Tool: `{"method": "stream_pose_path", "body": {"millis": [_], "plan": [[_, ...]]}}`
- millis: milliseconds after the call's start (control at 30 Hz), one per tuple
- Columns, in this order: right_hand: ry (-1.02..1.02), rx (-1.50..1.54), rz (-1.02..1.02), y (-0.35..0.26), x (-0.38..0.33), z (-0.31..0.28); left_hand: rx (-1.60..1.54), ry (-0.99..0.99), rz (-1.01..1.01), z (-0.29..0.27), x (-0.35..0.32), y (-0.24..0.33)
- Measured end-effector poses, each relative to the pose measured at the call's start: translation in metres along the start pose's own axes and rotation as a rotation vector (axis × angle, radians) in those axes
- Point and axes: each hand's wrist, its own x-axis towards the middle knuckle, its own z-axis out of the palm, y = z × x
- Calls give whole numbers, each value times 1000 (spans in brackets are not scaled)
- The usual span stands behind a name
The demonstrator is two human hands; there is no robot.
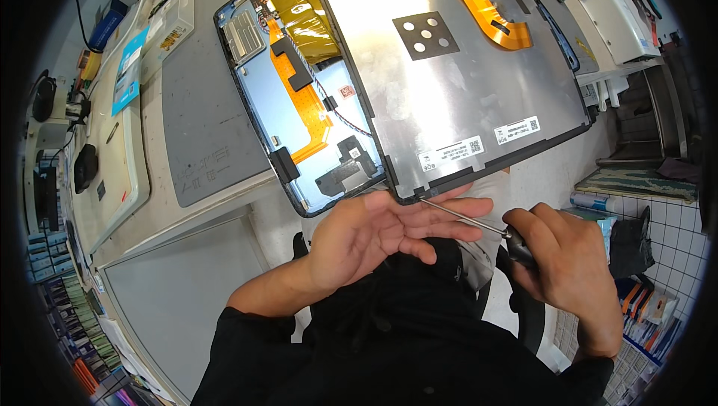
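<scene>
A silver metal-backed display panel (471, 99) lies face down, its near edge jutting past the table. Beside it on the left, partly under it, is an opened tablet's blue housing (262, 99) with orange flex cables inside. My right hand (568, 260) is closed round the dark handle of a thin screwdriver (475, 220). The shaft points left, and its tip meets the panel's near left corner. My left hand (366, 238) is palm up below that corner, fingers stretched out and apart. Its thumb is by the housing's near edge; whether it touches is hard to tell.
A grey mat (191, 107) covers the table left of the housing. Further left are a clear plastic box (168, 28) and a pale tray-like panel (112, 140). An orange flex cable (486, 13) lies on the display's back. At right stands a white wire rack (666, 230) with packages.
</scene>
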Motion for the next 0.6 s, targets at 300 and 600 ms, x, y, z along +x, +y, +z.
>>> {"method": "stream_pose_path", "body": {"millis": [300,600], "plan": [[-1,25,-7,-1,-1,1,-12,18,1,0,1,-2],[-12,-22,-65,-1,0,-1,16,25,-8,1,1,-2]]}}
